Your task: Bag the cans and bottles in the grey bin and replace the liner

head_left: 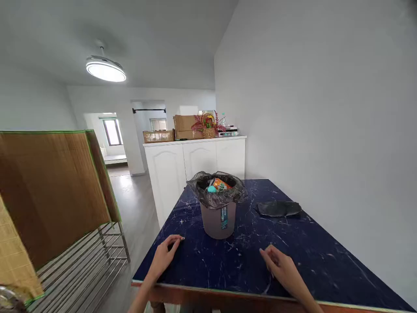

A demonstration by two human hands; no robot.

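A greyish trash bin [219,222] stands upright on the dark blue marbled table [241,265]. Its mouth is lined with a black plastic bag [215,201], folded out over the rim. Inside show an orange wrapper [220,184] and a small turquoise item [211,189]; what lies deeper is hidden. My left hand [164,256] rests on the table left of the bin, holding nothing, thumb and fingers apart. On the other side of the bin my right hand [282,266] lies with loosely bent fingers and nothing in them. Neither hand touches the bin.
A flat black folded bag [278,208] lies on the table's right part, near the wall. Behind the table stands a white cabinet [198,161] with cardboard [187,126] and a flower basket [209,130] on top. A metal rack [110,248] holding brown mats [52,191] is at left.
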